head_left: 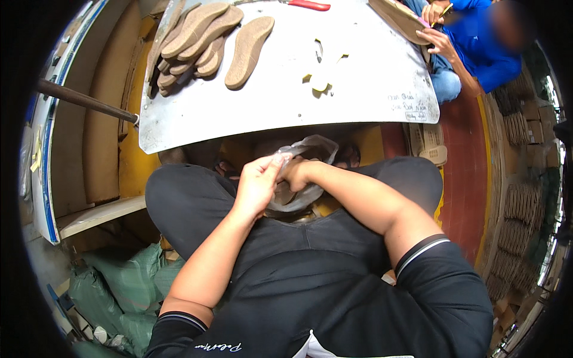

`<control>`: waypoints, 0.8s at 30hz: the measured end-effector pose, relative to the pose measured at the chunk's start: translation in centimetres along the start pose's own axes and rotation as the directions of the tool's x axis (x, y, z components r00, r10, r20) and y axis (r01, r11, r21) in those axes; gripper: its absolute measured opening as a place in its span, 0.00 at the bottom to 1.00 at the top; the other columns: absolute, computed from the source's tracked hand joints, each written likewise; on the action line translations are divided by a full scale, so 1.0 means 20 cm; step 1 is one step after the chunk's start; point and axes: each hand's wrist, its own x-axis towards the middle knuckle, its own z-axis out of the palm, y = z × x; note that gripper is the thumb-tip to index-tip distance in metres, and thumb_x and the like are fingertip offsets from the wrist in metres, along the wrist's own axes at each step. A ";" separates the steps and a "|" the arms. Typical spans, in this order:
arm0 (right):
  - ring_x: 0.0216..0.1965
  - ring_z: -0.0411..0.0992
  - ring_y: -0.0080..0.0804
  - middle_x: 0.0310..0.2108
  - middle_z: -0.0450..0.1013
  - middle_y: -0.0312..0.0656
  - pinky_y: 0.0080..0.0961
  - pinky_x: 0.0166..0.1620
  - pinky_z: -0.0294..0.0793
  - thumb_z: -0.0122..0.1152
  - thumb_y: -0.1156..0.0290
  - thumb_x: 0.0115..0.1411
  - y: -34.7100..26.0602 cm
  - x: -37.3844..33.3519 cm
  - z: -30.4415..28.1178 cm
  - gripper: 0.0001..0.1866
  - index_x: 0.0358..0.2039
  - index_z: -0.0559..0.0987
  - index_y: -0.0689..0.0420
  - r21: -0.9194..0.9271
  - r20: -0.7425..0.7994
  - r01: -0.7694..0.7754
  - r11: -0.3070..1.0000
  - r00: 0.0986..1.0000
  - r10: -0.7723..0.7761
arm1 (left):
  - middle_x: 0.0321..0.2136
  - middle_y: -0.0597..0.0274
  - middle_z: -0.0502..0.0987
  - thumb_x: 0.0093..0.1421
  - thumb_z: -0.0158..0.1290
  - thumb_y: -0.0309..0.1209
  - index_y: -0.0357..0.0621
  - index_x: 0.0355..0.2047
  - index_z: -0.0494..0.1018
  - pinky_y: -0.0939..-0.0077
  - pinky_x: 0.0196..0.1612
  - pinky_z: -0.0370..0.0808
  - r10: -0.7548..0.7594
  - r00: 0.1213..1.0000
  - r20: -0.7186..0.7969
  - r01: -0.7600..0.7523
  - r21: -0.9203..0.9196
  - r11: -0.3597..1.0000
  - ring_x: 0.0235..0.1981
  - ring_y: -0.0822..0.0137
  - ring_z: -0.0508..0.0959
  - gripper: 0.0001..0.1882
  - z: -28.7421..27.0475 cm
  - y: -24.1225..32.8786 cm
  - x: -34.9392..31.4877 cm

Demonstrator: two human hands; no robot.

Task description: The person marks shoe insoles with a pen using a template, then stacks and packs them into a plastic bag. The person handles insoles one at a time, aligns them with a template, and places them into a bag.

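My left hand (258,182) pinches the rim of a thin, see-through plastic bag (319,145) held between my knees. From the right, my right hand (296,173) reaches into the mouth of the bag, and its fingers are mostly hidden there. Something brownish shows dimly through the plastic, but I cannot make out what it is. On the white table beyond, a pile of brown insoles (197,28) lies at the left. One more insole (249,52) rests apart, just right of the pile.
A red-handled tool (308,5) lies at the table's far edge, with pale yellow scraps (319,80) nearer. A co-worker in a blue shirt (498,65) works at the far right corner. A metal bar (89,98) runs toward the table's left side; green sacks (122,280) stand lower left.
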 end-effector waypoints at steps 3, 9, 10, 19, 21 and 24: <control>0.72 0.74 0.48 0.70 0.78 0.48 0.38 0.73 0.73 0.71 0.62 0.62 0.07 0.09 0.02 0.36 0.73 0.80 0.38 0.204 -0.021 -0.216 0.955 0.974 0.225 | 0.24 0.82 0.69 0.82 0.58 0.42 0.40 0.57 0.88 0.83 0.25 0.56 0.010 1.000 0.007 -0.010 0.009 1.000 0.21 0.85 0.60 0.19 0.00 -0.02 0.02; 0.88 0.33 0.64 0.90 0.34 0.50 0.88 0.77 0.37 0.74 0.37 0.62 -0.06 0.17 0.31 0.65 0.89 0.46 0.43 -0.353 -0.152 -0.308 0.883 0.951 0.270 | 0.24 0.82 0.68 0.82 0.57 0.41 0.40 0.56 0.88 0.83 0.25 0.56 -0.078 0.985 -0.153 0.058 -0.132 0.990 0.21 0.84 0.59 0.19 -0.06 0.03 0.01; 0.88 0.32 0.64 0.90 0.32 0.48 0.89 0.77 0.37 0.74 0.37 0.62 -0.06 0.19 0.44 0.66 0.89 0.46 0.45 -0.394 -0.187 -0.324 0.860 0.944 0.271 | 0.24 0.82 0.69 0.82 0.57 0.41 0.40 0.55 0.88 0.83 0.26 0.57 -0.061 0.987 -0.150 0.044 -0.119 0.992 0.22 0.84 0.60 0.19 -0.05 0.02 0.04; 0.56 0.84 0.58 0.52 0.86 0.60 0.48 0.60 0.80 0.65 0.59 0.67 -0.17 -0.05 0.24 0.24 0.56 0.88 0.62 -0.045 0.281 0.012 0.999 0.960 0.001 | 0.41 0.45 0.91 0.77 0.62 0.40 0.41 0.53 0.89 0.62 0.49 0.85 0.141 0.990 0.031 -0.136 0.531 0.836 0.42 0.57 0.91 0.17 -0.01 -0.02 0.00; 0.51 0.85 0.57 0.47 0.87 0.60 0.46 0.54 0.82 0.65 0.56 0.69 -0.30 -0.25 -0.04 0.22 0.44 0.91 0.65 0.070 0.106 -0.067 0.995 0.993 0.059 | 0.40 0.42 0.90 0.73 0.64 0.43 0.43 0.52 0.90 0.56 0.50 0.85 0.095 0.995 0.036 -0.090 0.751 0.655 0.42 0.47 0.91 0.18 0.00 0.14 -0.06; 0.44 0.86 0.56 0.42 0.87 0.59 0.48 0.51 0.83 0.68 0.49 0.70 -0.46 -0.57 -0.53 0.26 0.47 0.91 0.62 0.145 0.001 -0.146 0.979 0.989 0.147 | 0.37 0.47 0.89 0.70 0.65 0.44 0.44 0.46 0.90 0.51 0.46 0.84 0.284 0.959 0.001 -0.153 0.845 0.513 0.40 0.44 0.89 0.17 -0.10 0.21 -0.08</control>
